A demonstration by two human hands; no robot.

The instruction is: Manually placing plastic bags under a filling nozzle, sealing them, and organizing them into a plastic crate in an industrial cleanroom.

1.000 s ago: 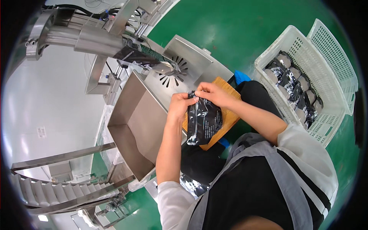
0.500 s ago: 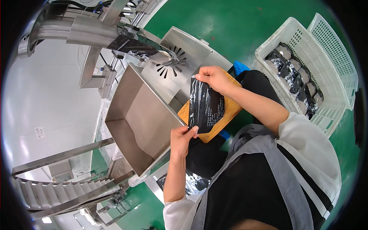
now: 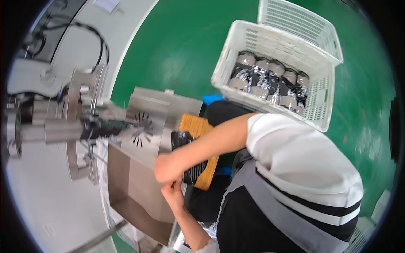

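Our right hand (image 3: pixel 168 168) has moved from the far end of the bag (image 3: pixel 180 139) to its near end, by our left hand (image 3: pixel 173 194); too blurry to tell either grip. Bag's over the board (image 3: pixel 205 180), so we'd keep it flat, edge taut.

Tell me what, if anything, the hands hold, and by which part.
The left hand seems to pinch the pouch by its lower-left corner; whether the right hand grips too is unclear.
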